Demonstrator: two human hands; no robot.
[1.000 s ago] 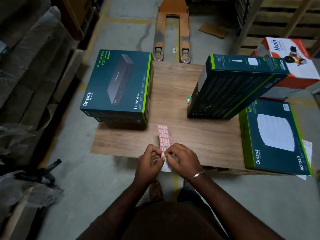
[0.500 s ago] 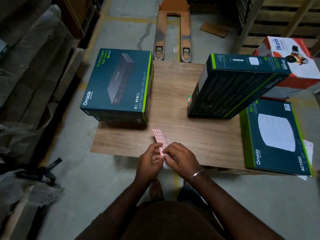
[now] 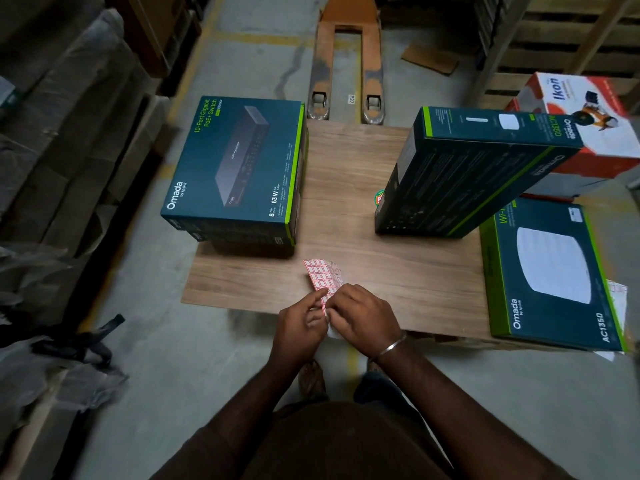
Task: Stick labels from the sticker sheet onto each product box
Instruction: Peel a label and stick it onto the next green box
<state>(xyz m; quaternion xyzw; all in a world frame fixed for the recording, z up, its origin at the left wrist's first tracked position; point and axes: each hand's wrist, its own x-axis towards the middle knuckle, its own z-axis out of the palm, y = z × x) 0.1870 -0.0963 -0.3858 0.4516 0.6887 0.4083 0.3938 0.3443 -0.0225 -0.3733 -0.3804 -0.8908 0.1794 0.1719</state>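
Red sticker sheet (image 3: 322,276): at table's (image 3: 363,258) near edge, pinched by left hand (image 3: 300,329) and right hand (image 3: 365,315).
Left-edge box (image 3: 235,168): read "Omada 10-Port Gigabit PoE+ Switch".
Right-corner box (image 3: 554,271): read "Omada AC1350".

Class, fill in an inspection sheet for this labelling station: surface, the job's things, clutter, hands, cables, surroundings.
Surface: wooden board, low over the floor.
Job's things: sticker sheet; switch box stacked at left; tilted box; AC1350 box flat at right.
Clutter: round sticker on the board.
Hands: left hand and right hand both pinch the sheet.
Cables: nothing seen.
Surroundings: pallet jack; Ikon box.
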